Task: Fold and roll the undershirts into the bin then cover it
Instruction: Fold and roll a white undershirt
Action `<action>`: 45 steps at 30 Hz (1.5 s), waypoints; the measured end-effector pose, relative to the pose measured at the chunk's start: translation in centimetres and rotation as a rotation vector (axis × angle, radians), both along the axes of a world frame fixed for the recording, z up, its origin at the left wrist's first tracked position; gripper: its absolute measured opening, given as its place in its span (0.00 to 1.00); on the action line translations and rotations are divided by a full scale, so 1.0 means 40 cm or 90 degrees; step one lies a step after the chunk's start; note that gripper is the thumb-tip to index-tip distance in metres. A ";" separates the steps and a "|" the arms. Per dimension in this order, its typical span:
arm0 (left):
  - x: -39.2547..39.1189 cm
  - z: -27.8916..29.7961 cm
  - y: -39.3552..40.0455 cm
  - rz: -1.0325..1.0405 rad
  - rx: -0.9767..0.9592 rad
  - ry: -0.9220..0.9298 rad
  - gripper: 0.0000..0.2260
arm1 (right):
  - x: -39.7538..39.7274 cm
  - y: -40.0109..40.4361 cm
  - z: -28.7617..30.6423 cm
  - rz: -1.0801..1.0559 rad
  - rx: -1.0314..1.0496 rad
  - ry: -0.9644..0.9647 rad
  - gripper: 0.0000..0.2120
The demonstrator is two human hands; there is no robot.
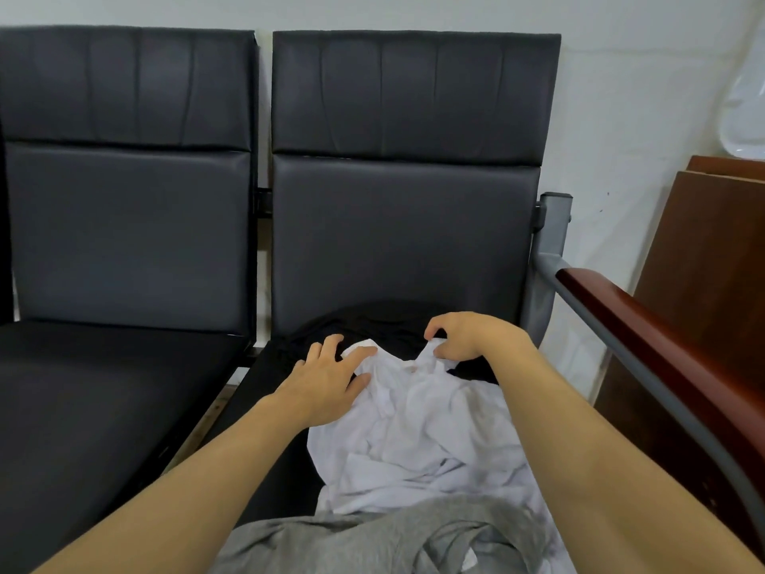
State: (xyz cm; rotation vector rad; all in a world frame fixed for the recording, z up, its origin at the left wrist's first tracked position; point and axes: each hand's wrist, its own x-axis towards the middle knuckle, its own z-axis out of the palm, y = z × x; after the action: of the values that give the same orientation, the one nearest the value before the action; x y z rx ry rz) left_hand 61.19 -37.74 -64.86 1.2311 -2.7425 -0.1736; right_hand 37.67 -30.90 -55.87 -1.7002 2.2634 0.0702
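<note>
From the head view, both bare arms reach forward over the right seat of a dark padded bench (397,242). The left hand (327,379) lies flat with its fingers spread and nearly straight, its fingertips and palm resting on the left shoulder strap of a crumpled white undershirt (422,432); it holds nothing in a grip. The right hand (467,335) has its fingers curled down and pinches the other strap of the same undershirt between thumb and fingertips, lifting that bit of cloth slightly.

The white undershirt spreads from just under both hands back toward the person, between the two forearms, wrinkled and not flat. Beyond the fingertips of both hands, partly beneath the white one, a black garment (372,325) lies bunched against the bench's backrest. Nearer the person than either hand, below the wrists, a grey undershirt (372,540) lies rumpled and overlaps the white one's lower edge.

To the outside of the right forearm runs a reddish wooden armrest (662,341) on a grey metal frame (554,234), with brown wooden boards (712,250) leaning against the wall past it. To the outside of the left hand sits the bench's second seat (103,387).
</note>
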 end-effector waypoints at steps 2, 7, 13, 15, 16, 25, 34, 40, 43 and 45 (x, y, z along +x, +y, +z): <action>-0.007 -0.011 -0.009 -0.001 0.007 0.012 0.24 | -0.011 -0.014 -0.018 -0.015 -0.015 -0.015 0.25; -0.035 -0.003 -0.014 -0.023 -0.027 0.033 0.25 | -0.025 -0.022 -0.044 -0.032 -0.075 -0.007 0.19; -0.043 0.035 0.003 -0.036 -0.056 0.036 0.21 | -0.020 -0.020 -0.048 -0.050 -0.112 -0.008 0.05; -0.029 0.046 0.001 -0.037 -0.053 0.080 0.20 | -0.012 -0.009 -0.055 -0.044 -0.099 -0.001 0.04; -0.020 0.053 0.000 -0.034 -0.048 0.111 0.19 | -0.009 -0.003 -0.061 -0.046 -0.099 0.000 0.06; 0.037 0.185 0.049 -0.029 -0.081 0.289 0.12 | 0.024 0.049 0.082 -0.009 -0.301 -0.061 0.06; 0.151 0.405 0.114 0.052 -0.134 0.395 0.14 | 0.091 0.173 0.303 0.072 -0.551 -0.108 0.07; 0.264 0.540 0.168 0.047 -0.246 0.439 0.15 | 0.154 0.233 0.395 0.104 -0.652 -0.104 0.08; 0.317 0.586 0.175 0.056 -0.338 0.478 0.16 | 0.193 0.245 0.420 0.123 -0.693 -0.114 0.06; 0.346 0.615 0.185 0.061 -0.390 0.509 0.17 | 0.224 0.252 0.435 0.133 -0.722 -0.133 0.05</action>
State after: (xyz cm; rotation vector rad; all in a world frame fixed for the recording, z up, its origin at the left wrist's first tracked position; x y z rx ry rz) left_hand 75.01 -30.33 -40.26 0.8547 -1.8353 0.1498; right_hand 46.64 -20.83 -38.48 -2.2279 2.0256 -1.5101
